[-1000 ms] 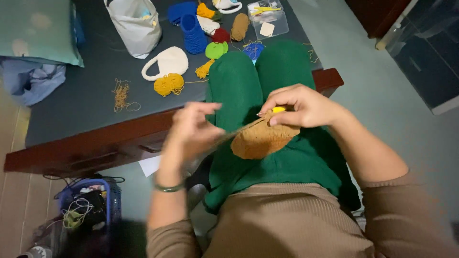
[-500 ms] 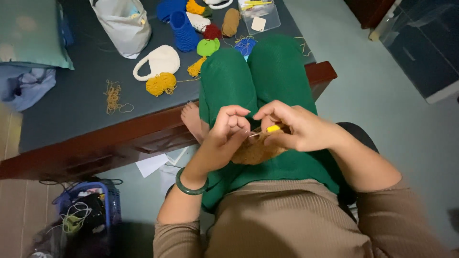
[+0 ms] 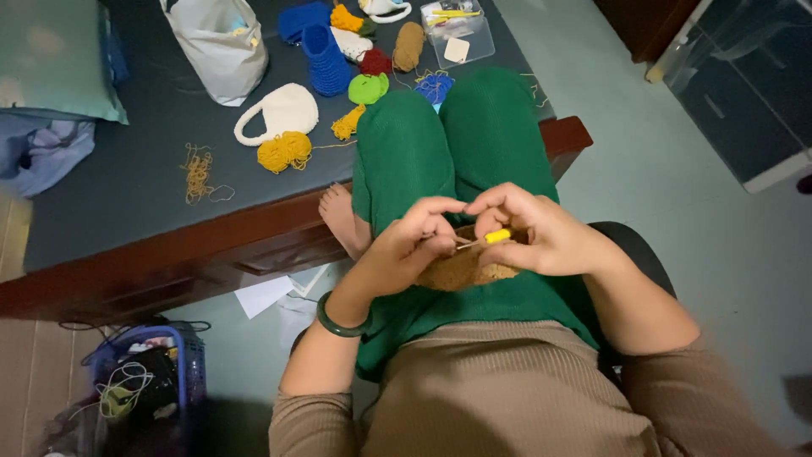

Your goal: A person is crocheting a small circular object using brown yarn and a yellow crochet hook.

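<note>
We log, left to right of the brown crochet piece (image 3: 463, 269) on the lap: left hand (image 3: 406, 250) pinching its near edge, right hand (image 3: 533, 233) clamped on the yellow-handled hook (image 3: 491, 238) (shaft pointing left, meeting the pinch).

Tan-brown crochet piece (image 3: 463, 269) — yellow-handled hook (image 3: 495, 237) — green trousers (image 3: 448, 161), dark-green bangle (image 3: 338, 323)

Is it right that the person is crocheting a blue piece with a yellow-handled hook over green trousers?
Not quite. In the head view the crocheted piece is tan brown, not blue. The right hand holds the yellow-handled hook, the left hand pinches the work, over the green trousers.
</note>
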